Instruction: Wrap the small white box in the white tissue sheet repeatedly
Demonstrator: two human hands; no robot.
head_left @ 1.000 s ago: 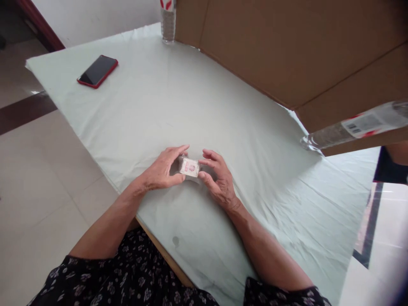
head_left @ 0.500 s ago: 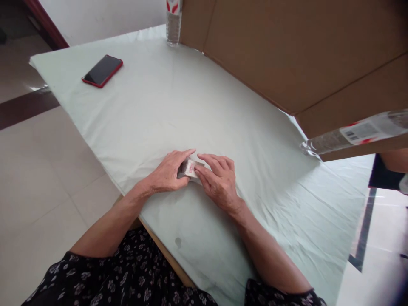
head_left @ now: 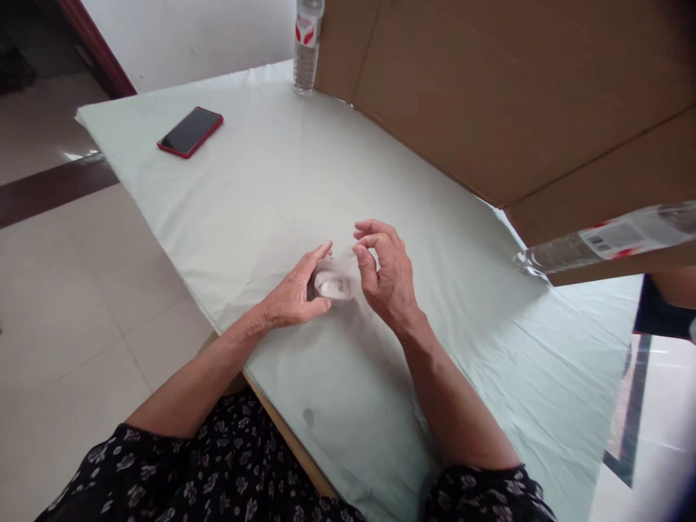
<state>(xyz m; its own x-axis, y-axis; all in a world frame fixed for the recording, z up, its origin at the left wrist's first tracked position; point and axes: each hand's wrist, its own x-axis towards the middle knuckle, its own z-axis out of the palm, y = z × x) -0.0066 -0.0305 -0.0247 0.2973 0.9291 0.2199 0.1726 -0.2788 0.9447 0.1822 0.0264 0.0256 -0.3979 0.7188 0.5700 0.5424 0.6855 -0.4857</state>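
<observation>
My left hand [head_left: 296,290] wraps round the left end of a small white box [head_left: 333,286], thumb at the near side and fingers at the far side. The box is smeared by motion, so its print is not legible. It is at the near part of the cloth-covered table. My right hand [head_left: 387,272] is raised just right of the box, apart from it, with its fingers curled and the thumb tip close to the index finger. A faint pale blur lies between this hand and the box; whether the fingers pinch anything I cannot make out.
A pale green cloth [head_left: 261,188] covers the table. A phone in a red case [head_left: 190,132] lies at the far left. A large cardboard panel [head_left: 489,94] stands at the back right, with a water bottle [head_left: 306,61] and a tilted bottle [head_left: 620,235] against it. Another person's arm [head_left: 674,286] shows at right.
My right hand has lifted off the box and moved up and to the right, its fingers curling. My left hand stays around the box. The view has shifted slightly.
</observation>
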